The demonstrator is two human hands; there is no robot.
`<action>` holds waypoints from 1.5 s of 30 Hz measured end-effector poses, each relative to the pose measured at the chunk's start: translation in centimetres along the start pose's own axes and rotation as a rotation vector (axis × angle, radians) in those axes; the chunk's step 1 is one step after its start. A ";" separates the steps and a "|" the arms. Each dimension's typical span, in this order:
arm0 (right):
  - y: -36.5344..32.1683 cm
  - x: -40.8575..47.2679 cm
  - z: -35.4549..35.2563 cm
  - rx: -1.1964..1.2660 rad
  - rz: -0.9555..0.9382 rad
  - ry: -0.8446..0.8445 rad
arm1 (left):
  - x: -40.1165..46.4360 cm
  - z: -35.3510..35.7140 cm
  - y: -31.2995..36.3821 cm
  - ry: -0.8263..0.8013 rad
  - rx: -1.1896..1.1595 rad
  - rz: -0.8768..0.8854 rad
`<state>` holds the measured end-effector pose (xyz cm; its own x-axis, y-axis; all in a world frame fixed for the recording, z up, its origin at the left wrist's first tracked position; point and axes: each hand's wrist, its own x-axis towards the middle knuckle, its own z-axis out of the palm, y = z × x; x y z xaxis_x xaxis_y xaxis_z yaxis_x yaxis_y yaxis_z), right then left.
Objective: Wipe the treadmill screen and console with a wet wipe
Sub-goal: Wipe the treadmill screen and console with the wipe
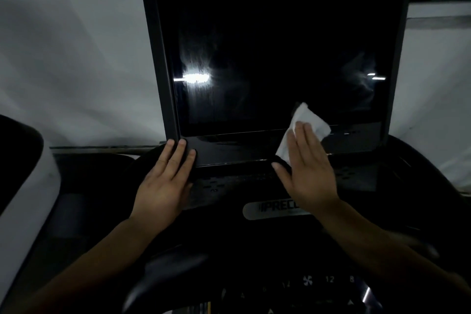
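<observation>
The wet wipe [304,126] is a crumpled white sheet pressed flat against the lower edge of the treadmill screen [275,58], at about 4 o'clock from the screen's middle, where the dark glass meets the glossy strip beneath it. The right hand [305,171] lies over the lower part of the wipe with its fingers [302,135] stretched out straight and close together and the thumb spread toward 9 o'clock; the hand is open and flat, pinning the wipe to the surface under the palm and fingers rather than closing around it. The upper corner of the wipe sticks out past the fingertips toward 12 o'clock. The screen is switched off and black, and it carries a bright streaked glare at 9 o'clock and a fainter one at 3 o'clock, each with smeared marks around it. The left hand [165,181] rests at the screen's lower left corner, at roughly 7 o'clock, open with fingers extended; the fingertips touch the frame and the thumb lies along the bottom edge, and it holds nothing. Below the screen, toward 6 o'clock, sits the console [224,183], dark, with a silver brand badge [270,210] partly covered by the right wrist. Further toward 6 o'clock, a row of faint white numbers and a fan symbol [307,281] shows on the control panel. A pale wall [76,58] stands behind the machine.
</observation>
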<state>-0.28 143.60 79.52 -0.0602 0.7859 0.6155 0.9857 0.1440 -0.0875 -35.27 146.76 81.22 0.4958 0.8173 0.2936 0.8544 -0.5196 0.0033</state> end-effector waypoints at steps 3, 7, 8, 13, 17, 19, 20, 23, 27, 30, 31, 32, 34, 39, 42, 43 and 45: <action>1.5 0.4 -0.7 -0.032 0.046 0.041 | 0.0 -0.2 -0.3 -0.010 0.013 0.013; 0.9 0.1 -0.5 -0.022 0.071 0.045 | 0.1 -0.2 -0.2 -0.031 0.065 0.010; -0.1 -0.2 -0.1 -0.013 0.014 0.054 | 0.1 -0.2 0.1 -0.026 0.078 0.015; -5.1 -1.1 1.2 0.004 -0.181 0.045 | 0.6 -0.2 1.4 0.003 0.105 0.071; -8.5 -0.8 2.3 0.033 -0.261 -0.040 | 0.7 -0.1 1.6 0.007 0.111 0.116; -9.6 -0.7 2.6 0.011 -0.276 -0.098 | 0.7 0.1 1.6 -0.005 0.120 0.124; -9.6 -0.8 2.6 -0.001 -0.280 -0.127 | 0.7 0.1 1.6 -0.010 0.121 0.127; -7.6 -1.1 2.1 -0.020 -0.243 -0.165 | 0.8 0.0 1.6 -0.012 0.126 0.132; -2.1 -2.7 1.0 -0.071 -0.036 -0.127 | 0.8 -0.3 1.6 -0.014 0.117 0.122; 0.4 -3.7 -0.3 -0.098 0.162 -0.153 | 0.7 -0.3 1.4 -0.023 0.114 0.117; 0.2 -3.8 -0.6 -0.104 0.218 -0.185 | 0.7 -0.3 1.4 -0.025 0.112 0.114; -0.5 -3.8 -0.6 -0.109 0.260 -0.223 | 0.6 -0.3 1.3 -0.026 0.108 0.109; -2.7 -3.6 -0.3 -0.100 0.239 -0.260 | 0.6 -0.3 1.4 -0.023 0.097 0.105; -7.4 -2.9 0.5 0.034 -0.055 -0.233 | 0.6 -0.3 1.4 -0.024 0.086 0.113; -6.6 -3.2 0.2 -0.003 -0.132 -0.233 | 0.7 -0.2 1.4 -0.021 0.091 0.120; -5.7 -3.3 0.1 -0.015 -0.125 -0.219 | 0.7 -0.3 1.4 -0.014 0.088 0.121; -3.5 -3.6 -0.2 -0.019 -0.061 -0.202 | 0.6 -0.4 1.4 -0.004 0.084 0.123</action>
<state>-3.47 140.14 77.78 -0.1480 0.8809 0.4495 0.9819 0.1851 -0.0394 -33.86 146.48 81.81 0.5979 0.7501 0.2827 0.7973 -0.5930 -0.1126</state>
